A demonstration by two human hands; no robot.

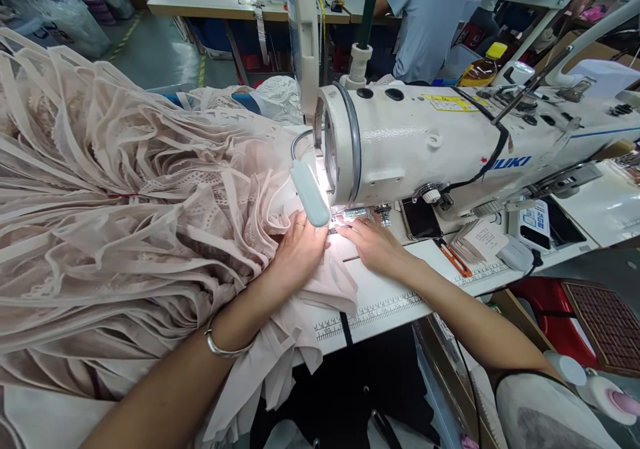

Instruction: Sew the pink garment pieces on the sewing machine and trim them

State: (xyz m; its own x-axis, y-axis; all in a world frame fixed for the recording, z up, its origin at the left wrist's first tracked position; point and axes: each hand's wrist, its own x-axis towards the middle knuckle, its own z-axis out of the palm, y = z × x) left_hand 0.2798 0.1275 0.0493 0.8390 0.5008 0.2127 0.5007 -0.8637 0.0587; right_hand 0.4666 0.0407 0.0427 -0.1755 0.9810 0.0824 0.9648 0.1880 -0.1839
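Observation:
My left hand (303,245) rests beside the needle area of a white sewing machine (400,149), closed on the edge of a pale pink garment (327,282). A grey-green lamp head (311,194) covers part of its fingertips. Just to the right, my right hand (373,242) has its fingers bent together close to the presser foot; whatever is at their tips is too small to make out. Part of the garment hangs over the table's front edge. A big tied bundle of similar pale pink lace garments (120,215) spreads along my left side.
On the table (383,295), right of my hands, lie a phone (421,219), an orange cutter (455,259) and a stack of cards (475,239). A person in a blue shirt (430,22) is beyond the machine. A red stool (547,315) stands low at right.

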